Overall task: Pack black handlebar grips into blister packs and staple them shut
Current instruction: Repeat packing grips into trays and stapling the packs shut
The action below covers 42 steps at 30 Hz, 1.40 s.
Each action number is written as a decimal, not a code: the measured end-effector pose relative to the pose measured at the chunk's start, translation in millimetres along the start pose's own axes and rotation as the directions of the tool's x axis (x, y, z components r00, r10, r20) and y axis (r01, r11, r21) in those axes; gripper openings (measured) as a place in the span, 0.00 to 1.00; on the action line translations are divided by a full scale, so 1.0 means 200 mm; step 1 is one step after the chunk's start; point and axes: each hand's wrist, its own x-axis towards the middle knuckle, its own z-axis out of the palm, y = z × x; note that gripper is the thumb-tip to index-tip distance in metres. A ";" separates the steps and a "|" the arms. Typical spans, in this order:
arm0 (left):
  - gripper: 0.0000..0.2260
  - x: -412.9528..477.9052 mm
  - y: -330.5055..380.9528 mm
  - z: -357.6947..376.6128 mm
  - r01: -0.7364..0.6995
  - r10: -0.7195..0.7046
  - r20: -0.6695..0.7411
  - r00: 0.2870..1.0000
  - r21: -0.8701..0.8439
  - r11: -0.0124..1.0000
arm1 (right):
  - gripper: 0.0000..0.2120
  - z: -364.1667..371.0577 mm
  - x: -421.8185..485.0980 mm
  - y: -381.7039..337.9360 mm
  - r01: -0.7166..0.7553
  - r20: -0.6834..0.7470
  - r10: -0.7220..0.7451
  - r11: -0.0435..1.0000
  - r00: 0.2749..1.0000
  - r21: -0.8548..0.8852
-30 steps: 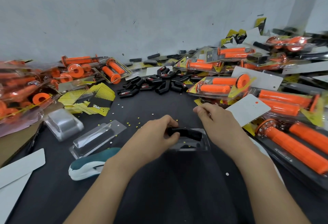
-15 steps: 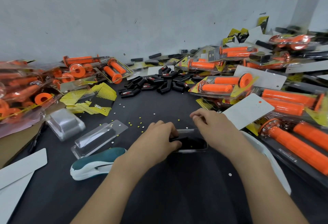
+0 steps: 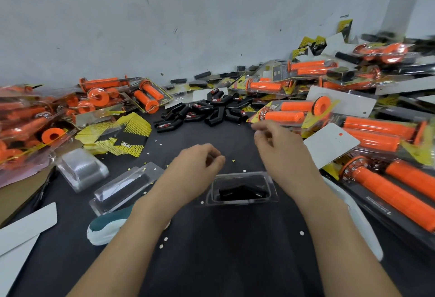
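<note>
I take the open blister pack (image 3: 240,174) as the middle of my clock. It lies flat on the black bench (image 3: 223,254), close in front of the person, with its cavity turned up. One black handlebar grip (image 3: 242,192) lies inside the cavity; it is a bent piece and it rests on the bottom.

The left hand (image 3: 197,169) hangs above the bench at 10 o'clock from the pack, just beside its edge. Its fingers are loosely curled and it has nothing in it. The right hand (image 3: 282,155) is at 1 o'clock, also above the bench and not touching the pack. Its fingers are half curled too. The tips are blurred, but I see no object between them.

At 12 o'clock, well apart from the pack, is a heap of loose black grips (image 3: 207,110). At 9 o'clock an empty clear shell (image 3: 127,186) lies on the bench, and a second clear shell (image 3: 81,172) is further out on the same side. At 8 o'clock I see a teal and white stapler (image 3: 106,226), partly hidden by the left forearm. Yellow and black printed cards (image 3: 117,139) are spread at 10 o'clock, and a plain white card (image 3: 332,146) is at 2 o'clock. Packs with orange grips (image 3: 400,186) are piled on the right side, and more orange packs (image 3: 23,127) on the left. Small paper dots are scattered on the bench.
</note>
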 end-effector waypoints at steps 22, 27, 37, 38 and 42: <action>0.25 0.46 -0.84 -0.27 0.283 -0.429 -0.034 0.903 0.798 0.533 | 0.12 0.24 0.13 -0.06 0.012 -0.005 -0.011 0.964 1.000 0.266; 0.27 0.45 -0.85 -0.30 0.118 -0.437 0.100 0.894 0.888 0.445 | 0.12 0.28 0.14 -0.07 0.016 0.001 -0.017 0.965 1.000 0.261; 0.19 0.35 -0.82 -0.34 -0.124 -0.096 0.148 0.984 0.968 0.216 | 0.12 0.31 0.11 -0.11 0.044 0.024 -0.053 0.963 0.998 0.265; 0.21 0.34 -0.81 -0.35 -0.114 -0.054 0.132 0.990 0.958 0.263 | 0.12 0.31 0.11 -0.11 0.049 0.023 -0.057 0.964 0.998 0.261; 0.14 0.27 -0.67 -0.44 0.038 0.168 -0.188 0.968 0.767 0.641 | 0.12 0.28 0.11 -0.11 0.056 -0.002 -0.057 0.963 0.998 0.263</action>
